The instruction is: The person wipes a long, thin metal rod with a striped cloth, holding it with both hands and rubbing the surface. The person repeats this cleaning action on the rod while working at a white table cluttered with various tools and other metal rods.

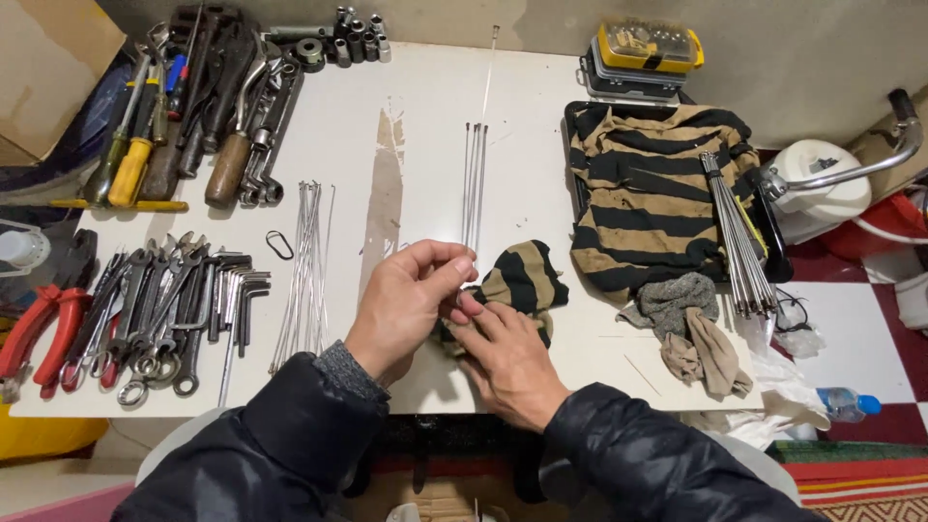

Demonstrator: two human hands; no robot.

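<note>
White worktable [541, 87] (paint worn) carries spanners [159, 309], spokes [304, 266], perhaps sockets [353, 39].

A white-painted work table [425, 106] with a worn, scraped streak filled the scene. Beyond its far edge rose a grey, stained plaster wall [802, 48]. At near right lay red-and-white checked floor tiles [870, 338]; brown cardboard [48, 58] leaned far left.
</note>
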